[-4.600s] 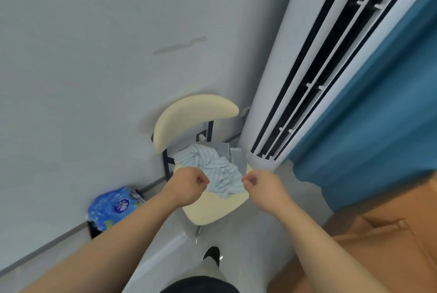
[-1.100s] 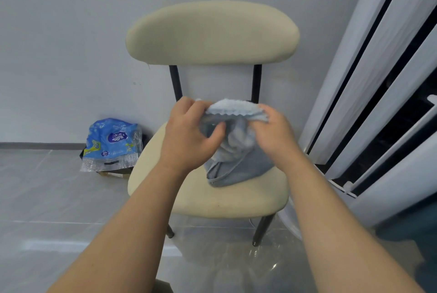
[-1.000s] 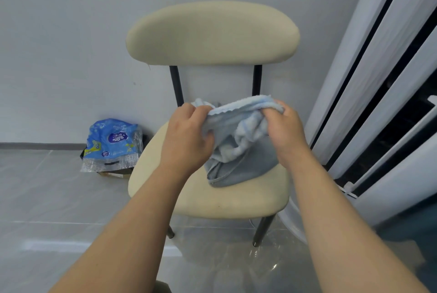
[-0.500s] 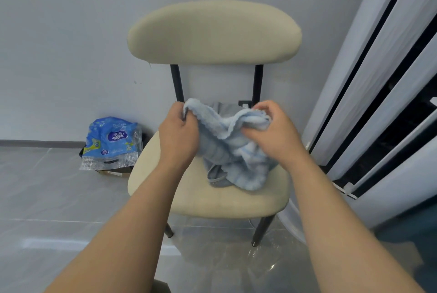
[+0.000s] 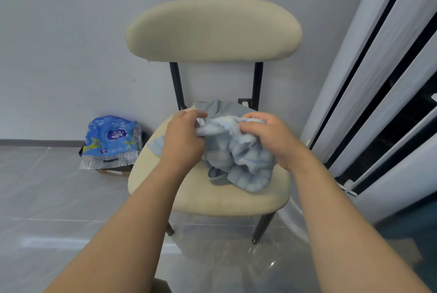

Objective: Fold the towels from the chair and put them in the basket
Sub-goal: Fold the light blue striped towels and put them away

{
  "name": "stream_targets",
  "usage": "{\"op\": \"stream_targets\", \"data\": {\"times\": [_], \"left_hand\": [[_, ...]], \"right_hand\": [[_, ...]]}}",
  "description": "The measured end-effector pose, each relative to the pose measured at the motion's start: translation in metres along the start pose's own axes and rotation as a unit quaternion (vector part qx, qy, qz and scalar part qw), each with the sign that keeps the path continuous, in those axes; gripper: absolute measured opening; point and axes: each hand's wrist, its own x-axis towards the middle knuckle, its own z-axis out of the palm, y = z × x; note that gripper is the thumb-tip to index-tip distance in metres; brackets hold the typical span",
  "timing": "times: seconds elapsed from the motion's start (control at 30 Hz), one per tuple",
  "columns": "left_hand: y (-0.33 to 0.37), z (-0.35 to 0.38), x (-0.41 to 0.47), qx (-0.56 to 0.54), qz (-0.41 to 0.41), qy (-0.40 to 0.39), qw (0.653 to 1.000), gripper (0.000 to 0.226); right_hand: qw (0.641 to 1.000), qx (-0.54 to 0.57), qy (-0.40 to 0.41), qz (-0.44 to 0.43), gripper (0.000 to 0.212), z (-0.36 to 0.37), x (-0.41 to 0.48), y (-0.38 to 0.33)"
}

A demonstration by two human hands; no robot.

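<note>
A cream padded chair [image 5: 208,200] with black legs stands against the wall. On its seat lies a crumpled light blue striped towel [image 5: 241,157], bunched over a grey towel [image 5: 224,107] that shows behind and under it. My left hand [image 5: 182,141] pinches the blue towel's upper edge at its left end. My right hand [image 5: 269,136] grips the same edge a little to the right. A corner of blue cloth [image 5: 157,146] peeks out left of my left wrist. No basket is in view.
A blue plastic pack [image 5: 111,141] sits on the floor by the wall, left of the chair. A tall white air-conditioner unit [image 5: 378,79] stands close on the right. The floor is glossy grey tile [image 5: 47,198].
Both hands have come down toward the seat with the blue towel, which now lies bunched on the chair. The hands keep working along its upper edge.
</note>
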Motion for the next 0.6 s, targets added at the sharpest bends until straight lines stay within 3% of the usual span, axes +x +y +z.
{"op": "stream_targets", "data": {"times": [0.1, 0.23, 0.37, 0.47, 0.57, 0.6], "left_hand": [[-0.009, -0.001, 0.001, 0.050, -0.042, 0.015, 0.998, 0.043], [-0.012, -0.005, 0.005, 0.027, -0.139, 0.059, 0.988, 0.021], [-0.003, -0.010, 0.003, -0.001, -0.190, 0.078, 0.979, 0.035], [-0.003, -0.014, 0.004, 0.021, -0.176, 0.099, 0.979, 0.035], [-0.008, -0.011, 0.006, 0.019, -0.079, 0.072, 0.994, 0.007], [-0.007, -0.009, 0.004, 0.028, -0.055, 0.057, 0.996, 0.023]], "right_hand": [[0.999, -0.013, 0.043, -0.017, 0.045, -0.007, -0.004, -0.001], [0.954, -0.039, 0.296, -0.006, 0.044, -0.010, 0.005, 0.002], [0.913, -0.068, 0.400, 0.028, 0.066, -0.014, 0.009, 0.008], [0.892, -0.001, 0.451, 0.023, 0.058, -0.016, 0.010, 0.007], [0.866, 0.068, 0.495, 0.016, 0.050, -0.021, 0.010, 0.008], [0.863, 0.079, 0.499, 0.020, 0.048, -0.022, 0.009, 0.009]]}}
